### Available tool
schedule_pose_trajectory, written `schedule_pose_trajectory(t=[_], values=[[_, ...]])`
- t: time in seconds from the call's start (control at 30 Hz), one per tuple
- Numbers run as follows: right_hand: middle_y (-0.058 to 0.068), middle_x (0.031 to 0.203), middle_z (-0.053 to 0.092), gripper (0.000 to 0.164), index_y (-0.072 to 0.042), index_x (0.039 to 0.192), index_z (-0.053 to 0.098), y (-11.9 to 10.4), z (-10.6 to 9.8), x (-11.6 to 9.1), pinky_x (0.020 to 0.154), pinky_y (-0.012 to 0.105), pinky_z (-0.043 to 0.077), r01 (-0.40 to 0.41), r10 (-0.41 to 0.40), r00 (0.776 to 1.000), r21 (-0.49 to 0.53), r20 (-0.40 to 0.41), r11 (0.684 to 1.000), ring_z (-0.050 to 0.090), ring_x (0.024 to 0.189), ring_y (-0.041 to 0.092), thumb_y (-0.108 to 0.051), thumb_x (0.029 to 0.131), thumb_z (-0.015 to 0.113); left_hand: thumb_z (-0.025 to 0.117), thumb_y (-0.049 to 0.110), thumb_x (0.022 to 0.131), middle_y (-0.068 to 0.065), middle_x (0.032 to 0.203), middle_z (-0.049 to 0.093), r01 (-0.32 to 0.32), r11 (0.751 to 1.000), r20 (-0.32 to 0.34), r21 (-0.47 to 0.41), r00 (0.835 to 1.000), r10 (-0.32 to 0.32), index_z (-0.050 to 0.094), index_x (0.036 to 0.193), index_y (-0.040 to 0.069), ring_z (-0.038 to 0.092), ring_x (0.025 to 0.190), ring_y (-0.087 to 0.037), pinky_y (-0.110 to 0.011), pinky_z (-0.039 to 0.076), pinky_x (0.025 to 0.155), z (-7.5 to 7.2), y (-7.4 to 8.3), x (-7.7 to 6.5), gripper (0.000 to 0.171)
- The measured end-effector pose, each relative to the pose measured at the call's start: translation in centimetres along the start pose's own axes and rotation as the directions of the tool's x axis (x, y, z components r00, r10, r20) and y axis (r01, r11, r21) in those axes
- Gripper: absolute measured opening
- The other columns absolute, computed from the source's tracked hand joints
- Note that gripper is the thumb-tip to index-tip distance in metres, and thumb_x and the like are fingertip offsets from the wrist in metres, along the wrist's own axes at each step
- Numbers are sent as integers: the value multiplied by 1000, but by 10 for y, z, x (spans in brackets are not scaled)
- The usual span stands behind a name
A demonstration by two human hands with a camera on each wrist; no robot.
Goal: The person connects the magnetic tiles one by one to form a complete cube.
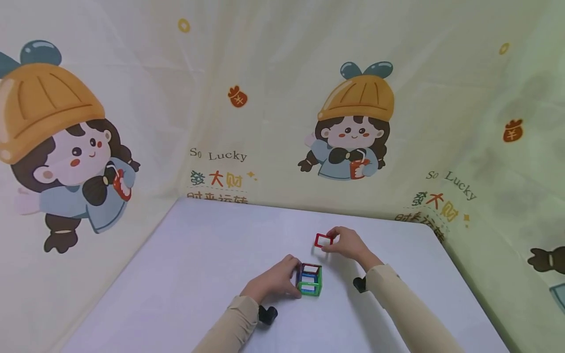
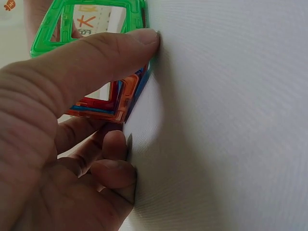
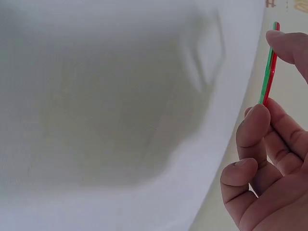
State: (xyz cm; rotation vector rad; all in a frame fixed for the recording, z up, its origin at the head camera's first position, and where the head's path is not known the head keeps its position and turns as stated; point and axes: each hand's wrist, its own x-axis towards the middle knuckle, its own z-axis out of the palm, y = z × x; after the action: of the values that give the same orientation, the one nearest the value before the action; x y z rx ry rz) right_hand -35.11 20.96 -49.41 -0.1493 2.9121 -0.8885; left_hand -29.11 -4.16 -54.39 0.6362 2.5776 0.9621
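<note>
A small box of magnetic tiles [image 1: 310, 283], with green, blue and red frames, stands on the white table. My left hand [image 1: 274, 278] grips it from the left, the thumb on the near side and the fingers behind. In the left wrist view the thumb [image 2: 120, 53] presses along a green frame [image 2: 45, 45], above orange and red ones. Farther back and to the right, my right hand [image 1: 350, 244] pinches a red square magnetic tile [image 1: 317, 239] above the table. Edge-on in the right wrist view, a green layer lies against the red tile [image 3: 272, 72].
The white table [image 1: 198, 274] reaches to a cream cloth backdrop [image 1: 273, 122] printed with cartoon figures and lettering. Its back edge lies beyond the right hand. Dark wrist-worn devices [image 1: 267, 315] sit under both forearms.
</note>
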Motion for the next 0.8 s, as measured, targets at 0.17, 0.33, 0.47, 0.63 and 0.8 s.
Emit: schedule_pose_trajectory(t=[0.17,0.33,0.47,0.63,0.8], values=[[5,111,70,53,-9,119,70,-1,-3,-2,86,43,54,-3,3,1000,-2,3,1000,58,100,23,-37,79,89,96,20,71,6,118,52,13,1000,1,-13,1000,-13,58,132,14,53,98,-10,-28,51,85,0,2,-2,72],[4,111,69,52,-11,119,71,-2,-4,-5,86,42,55,-9,9,1000,-4,14,1000,58,101,23,-38,79,89,96,20,71,5,118,53,23,999,-3,-23,1000,-23,58,133,14,53,99,-11,-30,52,85,0,4,-1,73],[3,111,70,51,-13,118,71,-2,-4,-7,86,42,55,4,-4,1000,-6,18,1000,58,101,22,-39,78,89,96,21,71,5,118,53,21,1000,-7,-16,1000,-22,59,132,14,53,98,-11,-29,52,86,0,4,-1,72],[2,111,70,51,-15,117,71,-2,-4,-11,84,40,56,20,-20,1000,-13,21,1000,59,100,21,-42,77,90,96,22,71,6,118,53,23,1000,-7,-15,1000,-23,59,132,15,53,98,-10,-28,52,86,-1,4,-1,71],[0,110,69,51,-16,115,71,-8,-4,-21,83,39,56,40,-40,999,-10,27,999,60,101,22,-41,76,91,96,23,71,7,118,53,26,1000,-6,-11,1000,-26,59,131,17,53,100,-10,-28,52,88,0,3,0,71]])
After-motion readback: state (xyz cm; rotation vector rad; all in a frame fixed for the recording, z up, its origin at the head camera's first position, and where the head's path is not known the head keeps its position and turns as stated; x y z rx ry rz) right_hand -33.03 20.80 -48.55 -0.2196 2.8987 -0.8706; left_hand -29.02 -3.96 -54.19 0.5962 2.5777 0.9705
